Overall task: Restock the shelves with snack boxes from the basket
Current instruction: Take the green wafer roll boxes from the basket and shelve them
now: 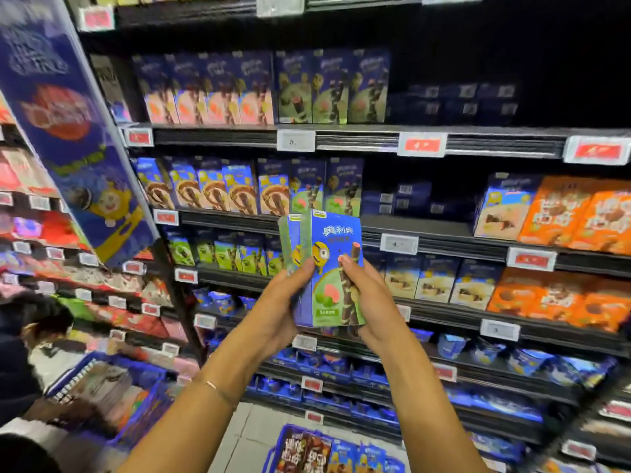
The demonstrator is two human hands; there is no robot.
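Both my hands hold up a small stack of blue and green snack boxes [327,264] with a yellow cartoon figure, in front of the shelves at mid height. My left hand [278,305] grips the stack from the left side, thumb on the front box. My right hand [370,298] grips it from the right, thumb across the front. A second box [289,242] peeks out behind the front one. Matching green boxes [327,189] stand on the shelf just above. A blue basket [283,445] with several snack boxes sits on the floor below.
Dark shelves [444,141] hold rows of blue, pink, green and orange boxes, with a dark gap [420,196] right of the green boxes. A blue banner [71,131] hangs at the left. Another blue basket [112,390] and a person [30,343] are at the lower left.
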